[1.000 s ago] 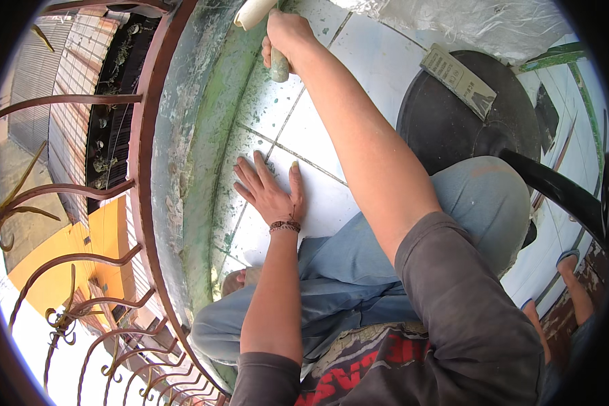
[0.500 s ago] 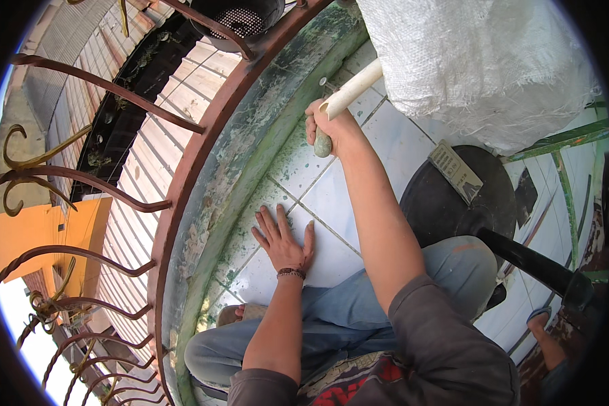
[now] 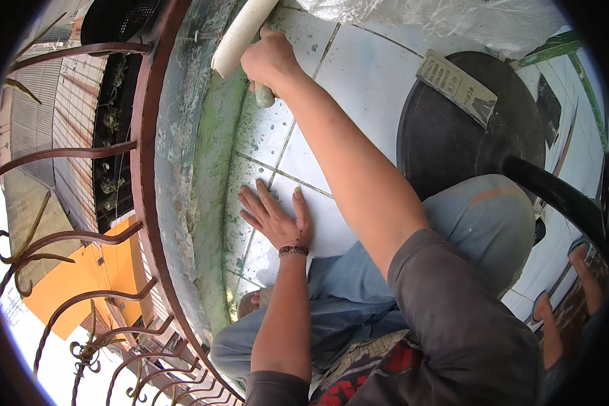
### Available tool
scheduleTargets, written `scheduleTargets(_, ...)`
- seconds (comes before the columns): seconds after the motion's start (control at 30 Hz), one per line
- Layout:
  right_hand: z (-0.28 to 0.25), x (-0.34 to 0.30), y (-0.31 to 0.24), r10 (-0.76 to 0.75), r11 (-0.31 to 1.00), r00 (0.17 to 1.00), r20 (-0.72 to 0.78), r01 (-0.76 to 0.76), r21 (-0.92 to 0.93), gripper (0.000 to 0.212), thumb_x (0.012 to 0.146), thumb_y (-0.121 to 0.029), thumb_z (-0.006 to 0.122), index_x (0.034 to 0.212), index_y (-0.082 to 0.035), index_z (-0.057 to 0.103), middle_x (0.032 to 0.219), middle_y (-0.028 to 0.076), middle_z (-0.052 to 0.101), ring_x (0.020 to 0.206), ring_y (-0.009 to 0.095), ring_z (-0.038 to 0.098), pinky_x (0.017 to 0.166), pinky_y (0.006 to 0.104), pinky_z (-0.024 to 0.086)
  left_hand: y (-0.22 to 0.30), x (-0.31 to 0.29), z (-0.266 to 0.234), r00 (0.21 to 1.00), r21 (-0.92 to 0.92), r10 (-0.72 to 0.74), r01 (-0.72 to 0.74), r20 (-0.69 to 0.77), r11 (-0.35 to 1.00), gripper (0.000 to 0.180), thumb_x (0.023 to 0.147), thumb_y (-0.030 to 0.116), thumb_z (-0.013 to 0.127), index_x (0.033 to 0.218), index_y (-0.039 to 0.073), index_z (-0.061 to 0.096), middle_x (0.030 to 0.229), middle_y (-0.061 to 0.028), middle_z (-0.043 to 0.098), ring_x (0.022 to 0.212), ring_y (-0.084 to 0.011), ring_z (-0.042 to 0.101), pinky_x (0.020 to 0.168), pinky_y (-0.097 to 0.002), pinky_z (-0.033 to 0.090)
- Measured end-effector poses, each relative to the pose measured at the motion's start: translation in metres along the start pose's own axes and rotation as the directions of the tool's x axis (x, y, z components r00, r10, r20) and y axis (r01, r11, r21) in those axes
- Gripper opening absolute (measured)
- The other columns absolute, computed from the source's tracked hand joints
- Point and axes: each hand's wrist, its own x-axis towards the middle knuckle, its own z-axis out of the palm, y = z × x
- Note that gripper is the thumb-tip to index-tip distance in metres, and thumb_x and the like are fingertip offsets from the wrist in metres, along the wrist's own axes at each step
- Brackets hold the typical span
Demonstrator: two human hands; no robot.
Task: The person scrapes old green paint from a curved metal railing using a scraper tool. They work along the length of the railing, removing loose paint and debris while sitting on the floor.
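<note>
Green-stained, rounded tool handle [image 3: 265,97] sits clenched in my right hand [image 3: 271,59] beside a weathered green concrete curb [image 3: 218,135]; my left hand [image 3: 275,220] spreads on white ceramic tiles [image 3: 369,74], green flecks [image 3: 255,145] already strewn there, patchy coating [image 3: 210,183] apparently left on the curb

Floor tiles [image 3: 379,81] look smooth and glossy, but that curb [image 3: 213,155] is all rough, flaky paint. Railing [image 3: 144,115] looks like painted metal, sack [image 3: 453,20] crinkly woven plastic, jeans [image 3: 480,220] matt denim, tool handle [image 3: 264,97] kinda scuffed.

White tiles [image 3: 372,74] flecked green; grey-green handle [image 3: 264,98]; cream tube [image 3: 243,37].
</note>
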Motion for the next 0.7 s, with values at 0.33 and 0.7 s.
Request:
scheduleTargets(0.33, 0.0, 0.009, 0.021, -0.21, 0.905, 0.976, -0.051, 0.175, -0.387, 0.028, 0.086, -0.008, 0.053, 0.107, 0.004, 0.067, 0.104, 0.019, 0.07, 0.093, 0.032, 0.07, 0.084, 0.0422, 0.054, -0.004, 0.001, 0.0, 1.0, 0.004, -0.004, 0.004, 0.017, 1.0, 0.078, 0.091, 0.044, 0.058, 0.152, 0.005, 0.029, 0.158, -0.0257, 0.02, 0.149, -0.0396, 0.011, 0.118, -0.0566, 0.003)
scheduleTargets(0.7, -0.028, 0.029, 0.024, 0.125, 0.97, 0.992, 0.002, -0.122, -0.212, 0.024, 0.09, -0.016, 0.051, 0.094, -0.006, 0.072, 0.103, 0.016, 0.07, 0.104, 0.029, 0.064, 0.091, 0.0438, 0.051, 0.002, -0.001, 0.002, 1.0, 0.017, 0.02, -0.019, -0.018, 1.0, 0.076, 0.092, 0.044, 0.057, 0.151, 0.005, 0.03, 0.157, -0.0248, 0.022, 0.149, -0.0388, 0.012, 0.118, -0.056, 0.007)
